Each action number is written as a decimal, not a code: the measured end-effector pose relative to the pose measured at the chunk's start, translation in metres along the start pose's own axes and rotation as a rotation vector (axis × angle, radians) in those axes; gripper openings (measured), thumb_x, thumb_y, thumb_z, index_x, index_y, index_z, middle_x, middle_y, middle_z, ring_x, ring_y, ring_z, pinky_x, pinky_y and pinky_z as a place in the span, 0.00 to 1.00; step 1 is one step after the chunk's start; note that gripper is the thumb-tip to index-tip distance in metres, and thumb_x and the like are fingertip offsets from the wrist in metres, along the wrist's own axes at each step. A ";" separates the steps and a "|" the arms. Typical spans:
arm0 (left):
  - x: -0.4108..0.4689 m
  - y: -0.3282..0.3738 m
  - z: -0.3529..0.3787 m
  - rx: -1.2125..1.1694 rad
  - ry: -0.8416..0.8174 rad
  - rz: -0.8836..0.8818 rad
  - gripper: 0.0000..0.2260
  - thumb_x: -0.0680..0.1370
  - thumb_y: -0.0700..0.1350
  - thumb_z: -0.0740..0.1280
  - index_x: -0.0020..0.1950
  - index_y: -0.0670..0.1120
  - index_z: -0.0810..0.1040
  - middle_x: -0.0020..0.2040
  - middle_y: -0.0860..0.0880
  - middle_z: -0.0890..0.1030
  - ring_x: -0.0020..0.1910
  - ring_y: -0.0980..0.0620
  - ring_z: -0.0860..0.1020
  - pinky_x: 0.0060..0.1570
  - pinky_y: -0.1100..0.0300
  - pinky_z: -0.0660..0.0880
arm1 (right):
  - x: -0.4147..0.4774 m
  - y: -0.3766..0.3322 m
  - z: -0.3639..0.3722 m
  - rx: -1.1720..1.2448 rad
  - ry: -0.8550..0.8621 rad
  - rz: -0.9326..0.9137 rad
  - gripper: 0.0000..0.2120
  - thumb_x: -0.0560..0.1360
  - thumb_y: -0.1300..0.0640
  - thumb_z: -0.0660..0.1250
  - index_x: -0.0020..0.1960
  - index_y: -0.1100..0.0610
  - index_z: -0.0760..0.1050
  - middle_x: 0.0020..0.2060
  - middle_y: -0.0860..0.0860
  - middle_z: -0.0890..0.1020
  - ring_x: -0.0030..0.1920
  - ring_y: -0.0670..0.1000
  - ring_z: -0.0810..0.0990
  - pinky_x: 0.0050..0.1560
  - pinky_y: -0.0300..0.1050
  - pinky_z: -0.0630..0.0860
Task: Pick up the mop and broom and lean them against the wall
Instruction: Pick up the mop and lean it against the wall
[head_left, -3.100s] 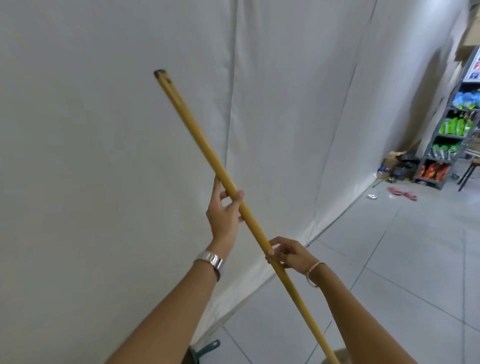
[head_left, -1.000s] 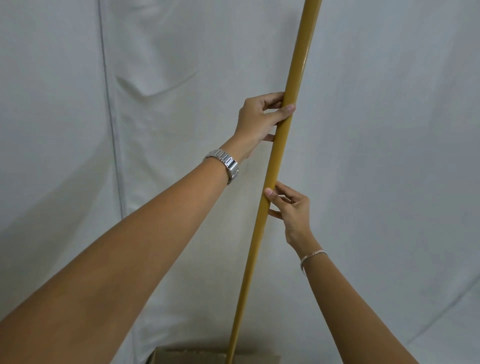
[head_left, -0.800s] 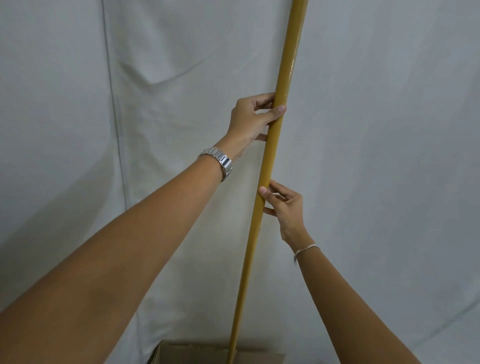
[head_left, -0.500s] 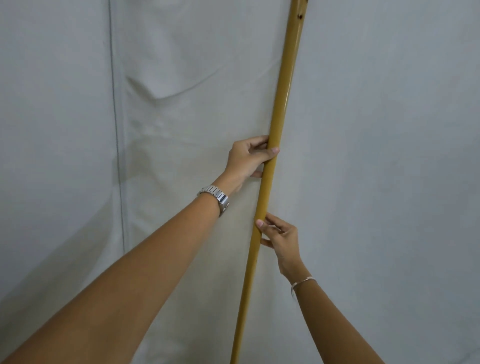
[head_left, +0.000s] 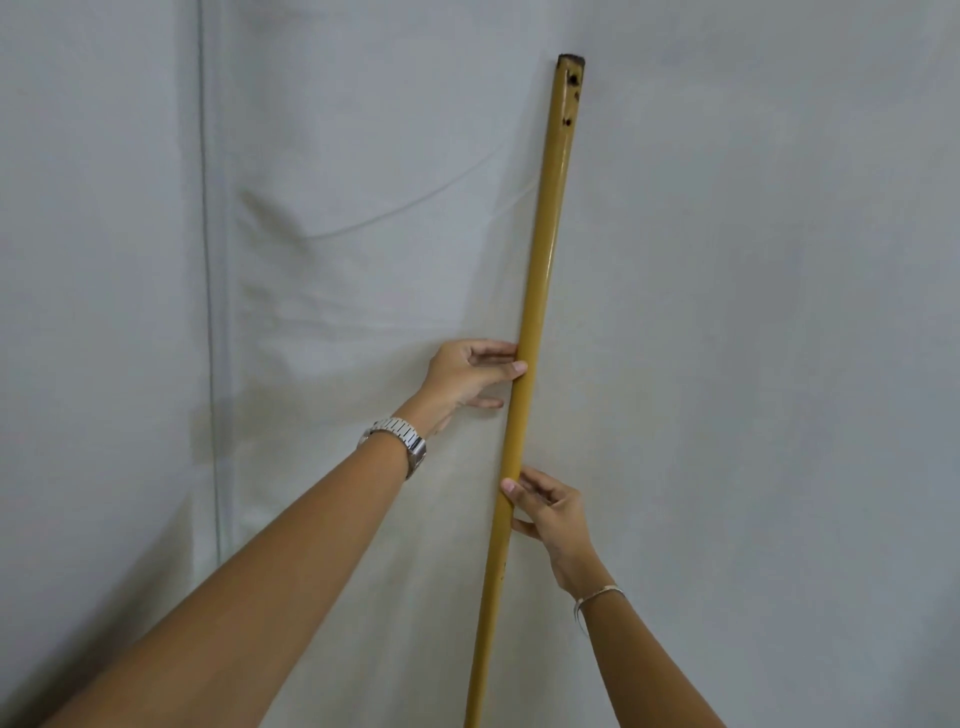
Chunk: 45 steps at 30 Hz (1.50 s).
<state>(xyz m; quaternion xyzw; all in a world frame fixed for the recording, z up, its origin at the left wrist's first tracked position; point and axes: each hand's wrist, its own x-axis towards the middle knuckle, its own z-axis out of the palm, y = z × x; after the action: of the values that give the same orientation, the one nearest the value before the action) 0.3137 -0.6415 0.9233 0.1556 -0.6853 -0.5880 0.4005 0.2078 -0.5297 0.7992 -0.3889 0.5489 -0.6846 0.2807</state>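
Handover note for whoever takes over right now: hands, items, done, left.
Left hand: fingers lightly on the yellow pole, upper grip.
Right hand: fingers pinch the pole lower down.
Pole stands near upright against the white fabric-covered wall; its head is out of view, so mop or broom is unclear.
Left: let go, check it stays, then fetch the second tool, not in view.

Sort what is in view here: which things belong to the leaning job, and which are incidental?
Part of the job:
yellow handle, near upright at the wall
cloth-covered wall
left hand, on the handle
right hand, lower on the handle

Incidental:
metal wristwatch
thin bracelet
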 end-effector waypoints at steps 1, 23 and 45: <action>0.001 -0.003 0.000 0.002 0.004 -0.009 0.17 0.70 0.39 0.74 0.58 0.43 0.78 0.50 0.47 0.83 0.45 0.55 0.82 0.38 0.57 0.82 | 0.002 0.001 0.001 0.003 -0.006 0.012 0.08 0.69 0.60 0.73 0.46 0.51 0.82 0.37 0.45 0.85 0.40 0.43 0.84 0.39 0.41 0.82; -0.009 -0.009 0.010 0.008 0.191 0.085 0.22 0.69 0.43 0.75 0.62 0.46 0.76 0.59 0.45 0.81 0.53 0.49 0.81 0.48 0.53 0.81 | 0.009 0.010 0.017 -0.027 0.047 0.005 0.15 0.69 0.57 0.73 0.55 0.56 0.78 0.41 0.49 0.82 0.40 0.42 0.83 0.40 0.37 0.80; -0.131 -0.020 0.130 1.124 0.194 0.704 0.24 0.81 0.50 0.51 0.75 0.43 0.55 0.76 0.41 0.57 0.76 0.47 0.54 0.73 0.49 0.50 | -0.150 -0.061 -0.114 -1.067 0.503 -0.313 0.27 0.77 0.39 0.52 0.73 0.47 0.55 0.75 0.51 0.59 0.73 0.54 0.59 0.70 0.53 0.58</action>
<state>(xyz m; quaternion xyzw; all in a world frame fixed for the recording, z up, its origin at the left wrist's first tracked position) 0.2961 -0.4689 0.8589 0.1598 -0.8581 0.0406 0.4863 0.1956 -0.3327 0.8134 -0.3784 0.8018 -0.4193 -0.1951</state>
